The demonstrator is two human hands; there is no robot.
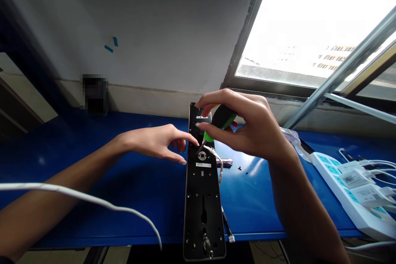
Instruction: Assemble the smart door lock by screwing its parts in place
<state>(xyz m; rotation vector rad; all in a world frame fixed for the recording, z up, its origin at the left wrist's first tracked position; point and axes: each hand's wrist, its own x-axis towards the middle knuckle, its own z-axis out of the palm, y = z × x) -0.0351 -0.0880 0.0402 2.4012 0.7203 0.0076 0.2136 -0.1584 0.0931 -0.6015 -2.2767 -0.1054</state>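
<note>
A long black metal plate (198, 183), with screw holes, slots and small labels, lies lengthwise before me and juts past the table's front edge. My right hand (244, 123) is closed around a green and black screwdriver (223, 119), held tilted with its shaft pointing down at the plate. Beside it, my left hand (163, 142) has its index finger stretched to the plate near the screwdriver's tip and its thumb apart by the left edge. It holds nothing I can see. A white cable (219, 159) comes off the plate's right side. The screw itself is too small to make out.
On the blue table (247, 210), a dark shiny cylinder (225, 163) and small black bits (240, 168) lie right of the plate. Farther right is a white power strip (340, 185) with several chargers. A loose white cable (93, 201) crosses my left forearm.
</note>
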